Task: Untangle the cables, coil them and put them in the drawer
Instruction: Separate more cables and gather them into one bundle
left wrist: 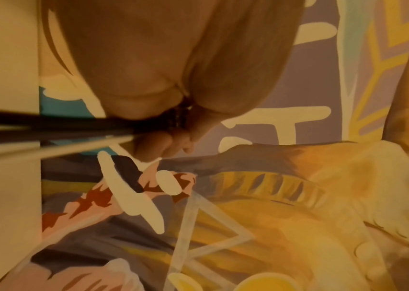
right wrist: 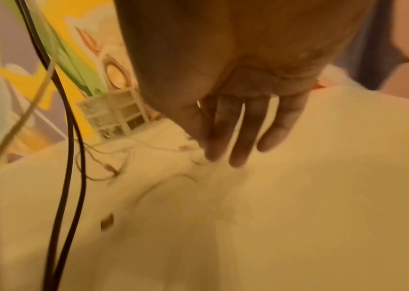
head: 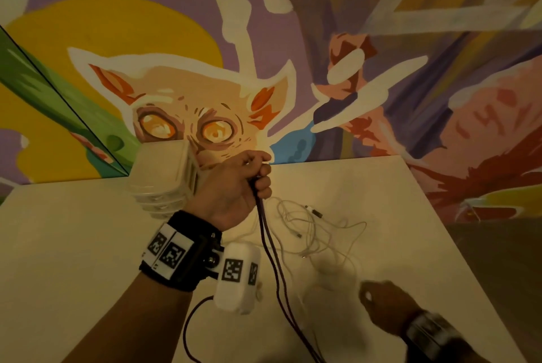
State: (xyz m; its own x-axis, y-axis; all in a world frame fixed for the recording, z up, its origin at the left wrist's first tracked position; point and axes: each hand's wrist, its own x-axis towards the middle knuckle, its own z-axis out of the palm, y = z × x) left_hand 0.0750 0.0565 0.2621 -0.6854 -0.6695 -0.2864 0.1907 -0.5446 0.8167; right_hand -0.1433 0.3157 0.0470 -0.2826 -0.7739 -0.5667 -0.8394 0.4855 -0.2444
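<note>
dim, warm yellow light; both wrist views blurred, head view bowed at edges.

Head view looks down on table [head: 88, 230] — both wrist views close, facing it.

At lower left, the bare left forearm wears a black wrist strap [head: 187, 257] carrying white blocks with black square markers; a white camera pod [head: 238, 277] trails a dark wire [head: 187, 330].

We cannot see the dark cable's [head: 271, 251] end inside the left hand's [head: 234, 186] curled fingers [head: 264, 183]; its lower run leaves the picture.
</note>
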